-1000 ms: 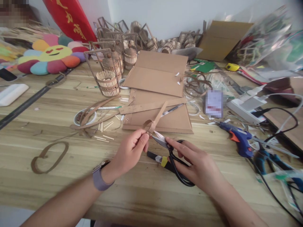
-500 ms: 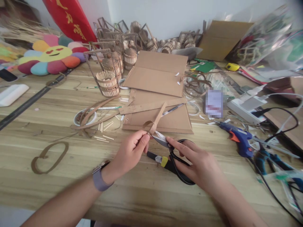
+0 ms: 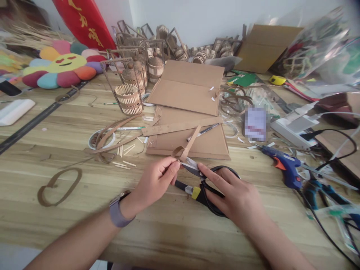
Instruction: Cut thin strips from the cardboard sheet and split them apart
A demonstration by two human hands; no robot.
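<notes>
Our left hand (image 3: 153,182) is pinching a brown strip (image 3: 192,142), our half-curled right hand (image 3: 239,193) gripping scissors (image 3: 201,175); we are risking a nick if the scissors slip.

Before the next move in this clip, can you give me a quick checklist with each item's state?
1. Brown strip gripped: ok, the left hand pinches its curled end.
2. Scissors in hand: ok, the right hand holds them by the black handles.
3. Blade tips well away from the left hand: not ok, they are right by its thumb.
4. Strip between the blades: cannot tell, the fingers and the strip's curl obscure it.
5. Yellow-and-black cutter away from the work: not ok, it lies on the table just below the hands.
6. Blue glue gun apart from both hands: ok, it lies off to the right.
</notes>
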